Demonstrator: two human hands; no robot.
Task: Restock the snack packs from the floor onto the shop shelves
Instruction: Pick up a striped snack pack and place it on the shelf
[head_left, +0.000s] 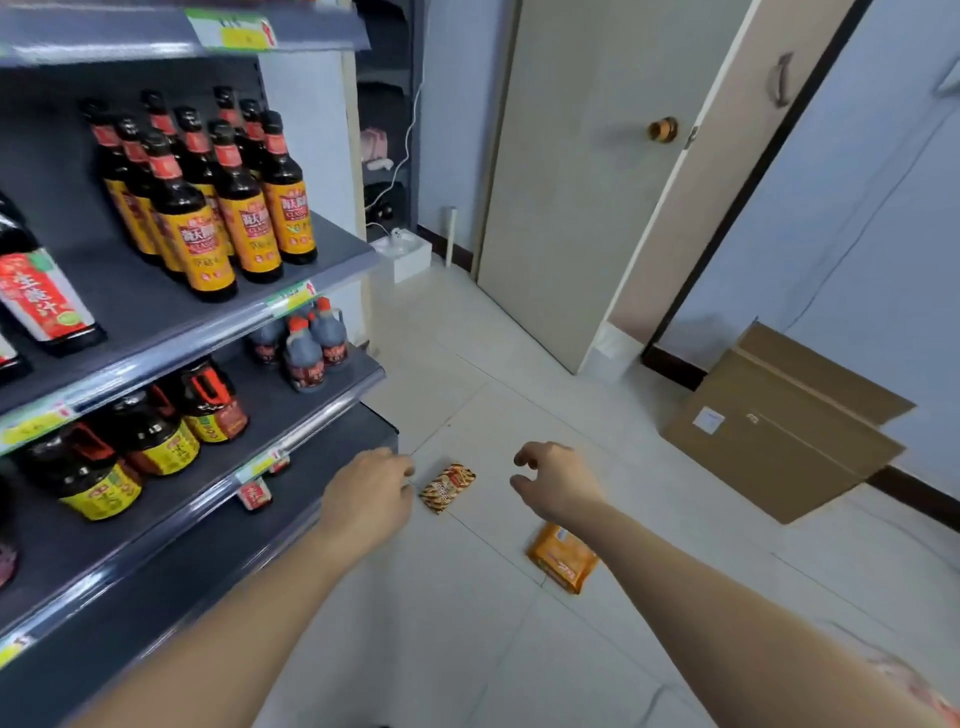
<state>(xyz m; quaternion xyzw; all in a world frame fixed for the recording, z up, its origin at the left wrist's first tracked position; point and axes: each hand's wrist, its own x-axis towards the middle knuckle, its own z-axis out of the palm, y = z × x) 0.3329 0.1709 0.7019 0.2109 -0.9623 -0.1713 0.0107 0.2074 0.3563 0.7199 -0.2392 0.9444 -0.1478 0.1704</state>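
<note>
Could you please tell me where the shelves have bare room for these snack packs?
The bottom shelf is mostly bare, showing only small red packets. The shelf above has a gap between the large jugs and the small jugs. The bottle shelf is crowded with soy sauce bottles at its right end.

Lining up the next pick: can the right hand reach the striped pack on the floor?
Probably yes. The striped pack lies on bare tile with nothing on it, and the right hand hovers beside it, empty.
</note>
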